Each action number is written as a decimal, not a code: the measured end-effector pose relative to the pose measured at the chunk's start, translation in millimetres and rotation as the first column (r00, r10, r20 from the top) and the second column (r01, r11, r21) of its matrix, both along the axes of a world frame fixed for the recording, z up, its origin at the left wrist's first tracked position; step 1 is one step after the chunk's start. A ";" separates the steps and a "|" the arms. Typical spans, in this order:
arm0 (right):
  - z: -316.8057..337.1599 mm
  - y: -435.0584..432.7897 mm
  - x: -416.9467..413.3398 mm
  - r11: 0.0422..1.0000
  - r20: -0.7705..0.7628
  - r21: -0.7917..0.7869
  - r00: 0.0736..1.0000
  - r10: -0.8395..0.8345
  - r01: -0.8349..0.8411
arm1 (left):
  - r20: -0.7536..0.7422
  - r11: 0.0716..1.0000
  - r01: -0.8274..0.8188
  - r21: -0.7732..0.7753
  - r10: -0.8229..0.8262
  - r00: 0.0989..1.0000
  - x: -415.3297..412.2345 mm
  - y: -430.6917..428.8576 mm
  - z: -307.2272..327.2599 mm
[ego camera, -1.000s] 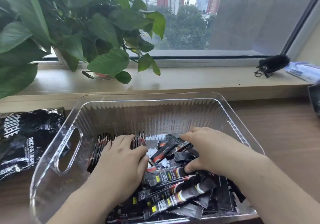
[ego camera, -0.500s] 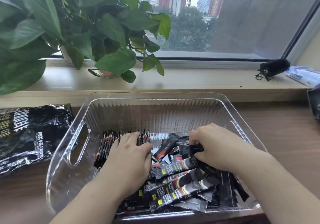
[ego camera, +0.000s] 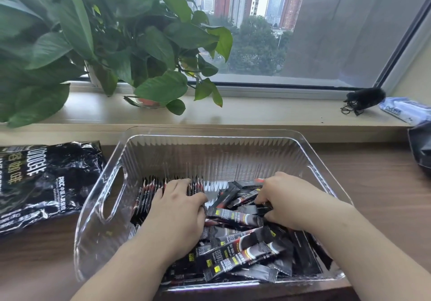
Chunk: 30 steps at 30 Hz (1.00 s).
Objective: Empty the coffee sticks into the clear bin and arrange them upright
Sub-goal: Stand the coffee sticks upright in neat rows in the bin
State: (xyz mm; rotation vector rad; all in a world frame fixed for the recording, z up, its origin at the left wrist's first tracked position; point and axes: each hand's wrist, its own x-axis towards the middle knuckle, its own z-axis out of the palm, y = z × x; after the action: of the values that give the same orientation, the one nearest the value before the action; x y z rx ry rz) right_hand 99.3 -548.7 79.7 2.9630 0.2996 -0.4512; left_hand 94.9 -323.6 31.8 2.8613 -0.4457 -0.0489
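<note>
Two lots of coffee sticks [ego camera: 233, 216] inside the clear bin [ego camera: 210, 135], on the tabletop [ego camera: 373, 184]: upright row [ego camera: 149, 193] standing on end toward the left wall, loose heap [ego camera: 245, 251] lying flat across the right and near part of the floor. Left grip [ego camera: 179, 209] released, fingers laid fairly straight over the tops of the upright row, palm bracing its open right face. Right grip [ego camera: 286, 200] curled down into the far edge of the loose heap; fingertips buried, so clenched on a stick or only raking: cannot tell. Long axes of the loose sticks mostly level, running left to right or slantwise, roughly a quarter turn off the standing ones. Heap just right of the row, touching the left grip's thumb side, nearer the right grip. Likely next: lift a few with the right, tip onto end, slide leftward against the braced face. Emptied bag [ego camera: 46, 179] flat on the tabletop, left of the bin.
</note>
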 end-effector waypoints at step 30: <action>55.7 52.1 -10.5 0.741 0.118 0.651 0.943 -0.311 0.163 | -0.032 1.000 -0.018 -0.001 0.018 0.999 -0.5 0.4 2.3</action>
State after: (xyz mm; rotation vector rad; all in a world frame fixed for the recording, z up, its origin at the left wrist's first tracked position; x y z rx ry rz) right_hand 88.8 -496.6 135.4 3.7054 0.0361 -0.0202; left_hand 94.5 -323.2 34.1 2.8586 -0.4138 -0.0911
